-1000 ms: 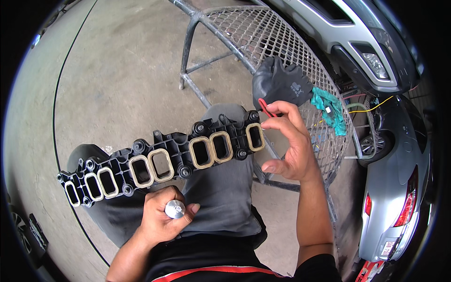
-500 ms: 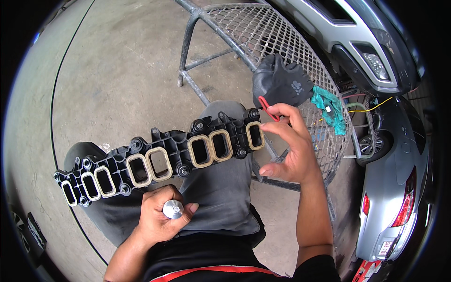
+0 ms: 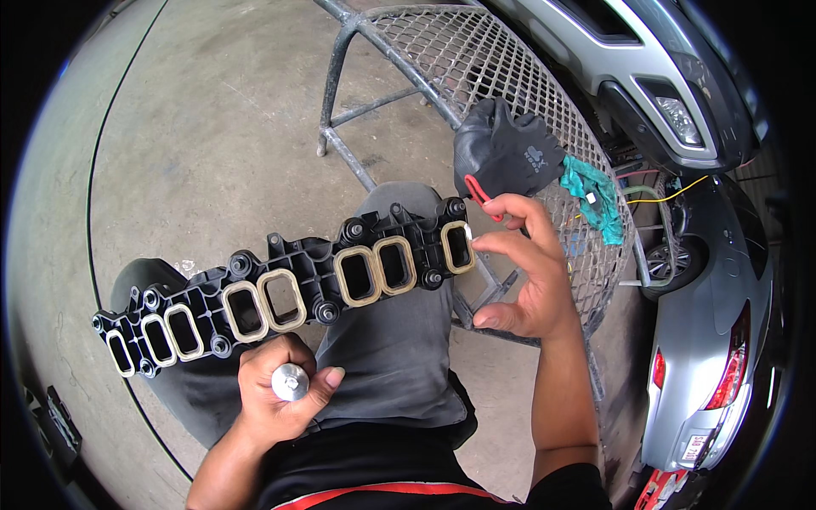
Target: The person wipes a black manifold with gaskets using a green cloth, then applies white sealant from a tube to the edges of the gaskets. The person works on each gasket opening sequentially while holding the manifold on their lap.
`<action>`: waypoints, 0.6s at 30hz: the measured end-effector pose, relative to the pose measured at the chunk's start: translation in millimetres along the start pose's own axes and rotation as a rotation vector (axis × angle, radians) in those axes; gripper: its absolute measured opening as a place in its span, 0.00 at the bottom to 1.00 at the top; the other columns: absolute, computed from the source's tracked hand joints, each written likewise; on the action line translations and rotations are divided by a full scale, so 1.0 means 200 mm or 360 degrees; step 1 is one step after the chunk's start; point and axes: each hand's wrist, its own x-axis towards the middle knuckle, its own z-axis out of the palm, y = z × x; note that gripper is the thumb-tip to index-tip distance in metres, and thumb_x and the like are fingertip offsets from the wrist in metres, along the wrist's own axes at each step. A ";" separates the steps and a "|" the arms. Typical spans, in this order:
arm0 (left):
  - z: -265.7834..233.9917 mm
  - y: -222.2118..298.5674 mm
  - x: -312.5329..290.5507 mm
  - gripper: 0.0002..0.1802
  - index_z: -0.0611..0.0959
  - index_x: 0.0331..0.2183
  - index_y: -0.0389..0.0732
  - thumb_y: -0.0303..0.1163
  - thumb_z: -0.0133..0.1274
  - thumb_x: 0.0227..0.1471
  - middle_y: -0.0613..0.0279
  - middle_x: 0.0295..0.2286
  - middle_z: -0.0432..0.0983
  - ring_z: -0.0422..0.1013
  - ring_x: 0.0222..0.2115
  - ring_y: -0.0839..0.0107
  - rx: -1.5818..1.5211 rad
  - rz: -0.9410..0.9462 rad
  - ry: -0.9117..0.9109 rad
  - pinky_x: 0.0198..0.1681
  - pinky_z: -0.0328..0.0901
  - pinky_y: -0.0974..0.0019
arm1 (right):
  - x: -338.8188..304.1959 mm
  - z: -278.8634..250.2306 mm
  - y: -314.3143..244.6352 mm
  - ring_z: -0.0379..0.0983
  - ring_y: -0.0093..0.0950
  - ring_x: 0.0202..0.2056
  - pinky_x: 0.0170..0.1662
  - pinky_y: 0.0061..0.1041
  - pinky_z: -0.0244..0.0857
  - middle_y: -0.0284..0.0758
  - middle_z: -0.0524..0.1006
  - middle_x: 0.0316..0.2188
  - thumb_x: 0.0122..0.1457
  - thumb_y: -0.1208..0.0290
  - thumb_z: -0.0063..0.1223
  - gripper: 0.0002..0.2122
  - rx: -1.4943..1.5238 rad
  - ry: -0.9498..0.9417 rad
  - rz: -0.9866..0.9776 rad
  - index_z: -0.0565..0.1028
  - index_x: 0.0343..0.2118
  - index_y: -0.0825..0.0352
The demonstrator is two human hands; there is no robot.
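A long black intake manifold (image 3: 321, 270) lies slantwise across my thighs. Tan gaskets (image 3: 280, 299) ring its rectangular ports. My left hand (image 3: 276, 389) is wrapped round a silver tube (image 3: 290, 382), whose round end faces up; the rest of it is hidden in the fist. Beside the manifold's right end my right hand (image 3: 534, 276) has its thumb and fingers apart. Its index fingertip is at the outer edge of the endmost gasket (image 3: 459, 265), where a small whitish patch shows. A red loop (image 3: 477, 190) shows just beyond the upper fingers; whether they touch it I cannot tell.
A metal mesh stand (image 3: 408, 42) is ahead and to the right. Dark work gloves (image 3: 514, 153) and a teal cloth (image 3: 593, 191) lie on it. Parked on the right are a silver car (image 3: 705, 340) and another vehicle (image 3: 654, 85). A dark line (image 3: 106, 119) crosses the concrete floor.
My left hand and the tube have shifted slightly left, and the manifold appears a little further left too. The right index fingertip stays by the end gasket, where a whitish patch now shows.
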 end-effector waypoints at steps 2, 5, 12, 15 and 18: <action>-0.01 0.01 0.00 0.19 0.74 0.22 0.40 0.24 0.72 0.47 0.65 0.17 0.73 0.66 0.17 0.77 -0.0030 -0.0021 0.0042 0.21 0.61 0.70 | 0.00 0.00 -0.01 0.71 0.46 0.53 0.55 0.43 0.67 0.47 0.73 0.52 0.42 0.30 0.71 0.41 0.0033 0.0040 0.0051 0.82 0.43 0.68; -0.02 0.02 0.00 0.19 0.74 0.21 0.41 0.25 0.72 0.48 0.66 0.18 0.73 0.66 0.17 0.78 -0.0091 -0.0038 0.0106 0.22 0.61 0.71 | 0.01 0.01 -0.01 0.72 0.46 0.53 0.55 0.43 0.68 0.47 0.73 0.51 0.41 0.30 0.71 0.41 0.0013 0.0048 0.0085 0.82 0.43 0.69; -0.02 0.03 0.00 0.19 0.74 0.21 0.41 0.26 0.72 0.49 0.66 0.17 0.73 0.66 0.18 0.78 -0.0095 -0.0072 0.0114 0.22 0.61 0.72 | 0.00 0.00 -0.02 0.72 0.45 0.52 0.54 0.42 0.68 0.47 0.74 0.50 0.42 0.31 0.71 0.40 -0.0104 -0.0007 -0.0028 0.82 0.42 0.69; -0.02 0.02 0.00 0.19 0.74 0.22 0.41 0.26 0.72 0.49 0.66 0.18 0.73 0.66 0.18 0.78 -0.0112 -0.0077 0.0114 0.22 0.61 0.72 | -0.01 0.00 -0.04 0.72 0.45 0.51 0.53 0.42 0.68 0.46 0.74 0.50 0.43 0.32 0.71 0.38 -0.0065 0.0075 0.0029 0.82 0.41 0.69; -0.03 0.04 -0.02 0.19 0.74 0.22 0.41 0.26 0.72 0.49 0.66 0.18 0.73 0.66 0.18 0.78 -0.0121 -0.0101 0.0101 0.22 0.61 0.72 | -0.01 0.01 -0.06 0.72 0.45 0.51 0.52 0.42 0.68 0.46 0.74 0.50 0.44 0.32 0.71 0.38 -0.0133 0.0020 0.0102 0.82 0.40 0.69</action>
